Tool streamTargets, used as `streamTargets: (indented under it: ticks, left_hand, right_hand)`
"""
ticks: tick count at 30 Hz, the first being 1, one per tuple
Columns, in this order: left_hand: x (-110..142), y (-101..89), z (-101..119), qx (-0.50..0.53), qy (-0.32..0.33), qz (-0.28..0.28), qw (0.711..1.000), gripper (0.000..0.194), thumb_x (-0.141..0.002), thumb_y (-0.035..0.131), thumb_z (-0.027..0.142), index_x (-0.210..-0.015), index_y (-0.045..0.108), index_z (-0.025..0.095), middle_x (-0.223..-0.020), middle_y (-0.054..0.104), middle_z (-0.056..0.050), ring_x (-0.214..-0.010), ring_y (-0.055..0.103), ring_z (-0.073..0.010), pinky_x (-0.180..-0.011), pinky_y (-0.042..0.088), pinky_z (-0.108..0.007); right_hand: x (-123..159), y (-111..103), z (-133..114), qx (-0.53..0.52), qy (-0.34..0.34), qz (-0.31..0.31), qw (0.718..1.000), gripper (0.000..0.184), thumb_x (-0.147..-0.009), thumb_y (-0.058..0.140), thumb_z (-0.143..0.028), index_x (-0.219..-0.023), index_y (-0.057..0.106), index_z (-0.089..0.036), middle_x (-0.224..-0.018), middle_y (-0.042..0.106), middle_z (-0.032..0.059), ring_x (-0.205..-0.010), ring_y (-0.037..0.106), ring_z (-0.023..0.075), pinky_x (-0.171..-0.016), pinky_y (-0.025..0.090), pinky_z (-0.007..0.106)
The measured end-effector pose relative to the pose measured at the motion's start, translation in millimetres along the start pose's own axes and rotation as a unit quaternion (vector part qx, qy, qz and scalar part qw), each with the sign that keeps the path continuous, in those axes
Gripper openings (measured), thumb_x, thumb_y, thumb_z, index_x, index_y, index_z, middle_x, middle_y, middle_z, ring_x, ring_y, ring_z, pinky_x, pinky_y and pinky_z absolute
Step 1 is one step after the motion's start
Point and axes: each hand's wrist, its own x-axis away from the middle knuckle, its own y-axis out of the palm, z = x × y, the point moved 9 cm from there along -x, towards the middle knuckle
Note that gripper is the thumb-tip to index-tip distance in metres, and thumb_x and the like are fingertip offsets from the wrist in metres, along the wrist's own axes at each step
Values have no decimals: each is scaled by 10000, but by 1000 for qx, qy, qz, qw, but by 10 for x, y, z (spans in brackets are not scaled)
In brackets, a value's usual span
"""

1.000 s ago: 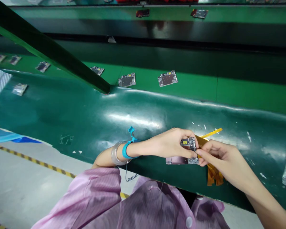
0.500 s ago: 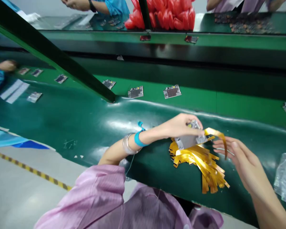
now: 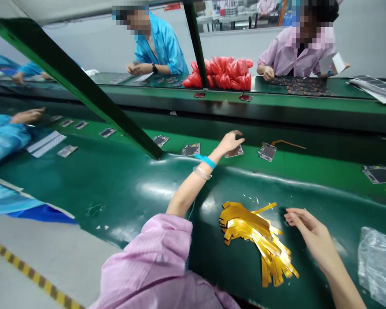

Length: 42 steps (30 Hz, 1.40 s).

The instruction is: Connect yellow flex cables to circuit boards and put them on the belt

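Observation:
My left hand [image 3: 230,142] reaches over the green belt, fingers apart and curved above a circuit board [image 3: 234,152]; whether they touch it I cannot tell. Just right of it lies another circuit board [image 3: 268,152] with a flat ribbon cable [image 3: 289,143] stretching from its upper edge. My right hand [image 3: 304,223] hovers over the bench, loosely bent and holding nothing. Left of that hand, a fanned heap of gold flat ribbon cables [image 3: 249,227] rests on the bench mat. A teal strap and a clear bangle circle my left wrist.
More boards [image 3: 191,149] line the belt. A green post [image 3: 116,111] slants down to the bench left of my arm. Clear plastic bags [image 3: 379,262] lie at right. Across the line are red bundles [image 3: 223,74] and two co-workers; a blue sleeve [image 3: 3,135] reaches in at left.
My left hand has let go of the circuit board, now on the belt with its ribbon cable, and moved over another board. My right hand has drawn slightly down. The view has tilted up.

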Motion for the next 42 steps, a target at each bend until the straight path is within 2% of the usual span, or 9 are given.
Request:
streamTargets:
  ticks: [6,11,15,20,27,31,35,38,42]
  left_hand:
    - [628,-923,-1133,-131,-110,-39,985,839,-696,774,110,-1483,487,147,-1590,447,-215,-1510,327,-419,-1205,236,-592]
    - [776,-1058,-1455,-193,-135,-78,969,792,-570,889,195,-1309,605,203,-1370,624,-149,-1355,484,-378,-1118,362,-483]
    - [682,-1017,-1385,-220,-122,-52,966,630,-516,926,179,-1087,661,180,-1303,598,-164,-1334,436,-435,-1081,374,-509]
    - [670,-1029,-1086,-195,-69,18,978,242,-881,685,224,-1096,583,182,-1166,671,-115,-1175,579,-290,-1012,433,-386]
    - [991,-913,-286,66,62,100,991,276,-817,753,258,-986,548,183,-970,737,-40,-959,698,-208,-849,482,-262]
    - [1250,-601,4,160,32,3,987,345,-783,790,340,-967,544,183,-888,717,-9,-829,680,-171,-737,479,-232]
    - [1534,-276,166,278,-37,-97,955,430,-766,806,401,-1001,515,188,-881,716,-7,-692,647,-132,-636,484,-221]
    - [1742,-87,303,316,-50,-120,940,411,-784,796,399,-981,499,194,-885,710,-3,-691,637,-125,-632,486,-225]
    - [2047,183,547,299,-4,-141,944,320,-818,773,339,-933,510,198,-878,703,-1,-780,639,-146,-684,480,-243]
  right_hand:
    - [88,235,-120,101,-30,-37,994,436,-892,650,-625,-1023,769,-226,-1052,805,95,-962,745,286,-842,587,392]
    - [157,629,-512,164,-113,-101,975,275,-979,588,-465,-977,767,-256,-963,774,58,-864,694,251,-828,548,394]
    - [131,996,-729,203,-180,-147,951,229,-1017,535,-321,-980,753,-263,-1008,758,65,-955,686,267,-874,527,427]
    - [46,1629,-868,217,-241,-249,913,236,-1035,524,-242,-1034,760,-250,-1028,747,78,-1021,658,269,-917,507,428]
    - [-35,2106,-957,222,-273,-345,870,97,-879,756,-156,-821,772,-232,-951,731,56,-965,624,252,-868,463,376]
    - [-97,2053,-1036,213,-259,-322,886,154,-921,693,-141,-790,717,-219,-837,731,37,-871,645,233,-858,451,390]
    - [-28,1760,-1148,182,-245,-267,914,107,-981,615,-209,-880,645,-228,-1002,752,54,-1014,674,241,-935,470,412]
    - [46,1197,-1186,23,-198,-106,974,53,-1063,474,-280,-1048,523,-268,-856,698,-9,-845,699,182,-796,532,340]
    - [246,618,-978,-87,-138,75,984,225,-947,697,-343,-1095,538,-287,-645,462,-107,-507,456,110,-512,399,237]
